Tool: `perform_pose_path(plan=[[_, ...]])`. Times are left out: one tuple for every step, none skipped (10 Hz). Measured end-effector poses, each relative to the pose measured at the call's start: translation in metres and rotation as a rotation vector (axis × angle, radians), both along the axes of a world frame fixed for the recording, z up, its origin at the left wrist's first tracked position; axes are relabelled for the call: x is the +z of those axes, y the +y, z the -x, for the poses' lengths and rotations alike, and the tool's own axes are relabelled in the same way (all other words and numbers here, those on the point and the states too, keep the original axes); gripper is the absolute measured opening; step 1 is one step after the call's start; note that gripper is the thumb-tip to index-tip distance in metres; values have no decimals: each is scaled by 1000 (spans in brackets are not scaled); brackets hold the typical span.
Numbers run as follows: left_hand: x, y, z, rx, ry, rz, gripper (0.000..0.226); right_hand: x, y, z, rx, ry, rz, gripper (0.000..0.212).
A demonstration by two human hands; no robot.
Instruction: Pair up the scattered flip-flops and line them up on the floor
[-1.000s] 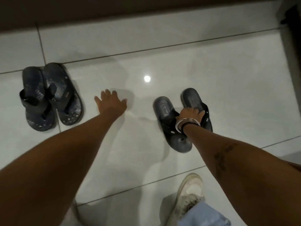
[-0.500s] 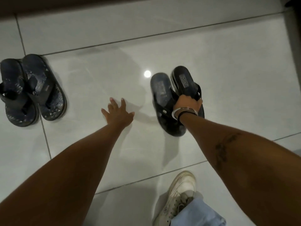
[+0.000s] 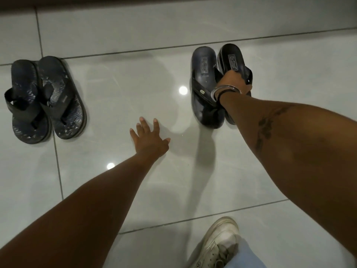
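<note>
A dark patterned pair of flip-flops (image 3: 46, 99) lies side by side on the white tiles at the left. At the upper right stands a second pair: a navy flip-flop (image 3: 202, 74) flat on the floor and a black flip-flop (image 3: 230, 55) right beside it. My right hand (image 3: 232, 80), with bangles at the wrist, grips the black one by its strap; the shoe looks slightly tilted. My left hand (image 3: 148, 138) rests flat on the floor between the two pairs, fingers spread, holding nothing.
Glossy white floor tiles (image 3: 135, 84) with dark grout lines run all around. A dark wall base (image 3: 173, 1) borders the far edge. A white sneaker (image 3: 216, 246) and a light blue trouser leg (image 3: 243, 256) are at the bottom right.
My right hand has carried the black flip-flop up and away, setting it close beside the navy one. My left hand stays planted on the floor; the view has shifted.
</note>
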State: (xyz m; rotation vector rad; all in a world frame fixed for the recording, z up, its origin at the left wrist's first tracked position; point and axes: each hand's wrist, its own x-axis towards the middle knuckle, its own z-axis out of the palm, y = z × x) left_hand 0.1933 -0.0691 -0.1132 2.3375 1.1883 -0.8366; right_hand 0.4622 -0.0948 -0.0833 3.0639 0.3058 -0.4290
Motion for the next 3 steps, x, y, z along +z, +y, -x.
perform_pose_path(plan=[[-2, 2, 3, -19, 9, 25, 85, 0, 3, 1, -8, 20, 0, 19], [6, 15, -1, -49, 64, 69, 81, 20, 6, 4, 1, 99, -7, 25], [36, 23, -4, -155, 65, 77, 72, 70, 8, 19, 115, 77, -20, 31]])
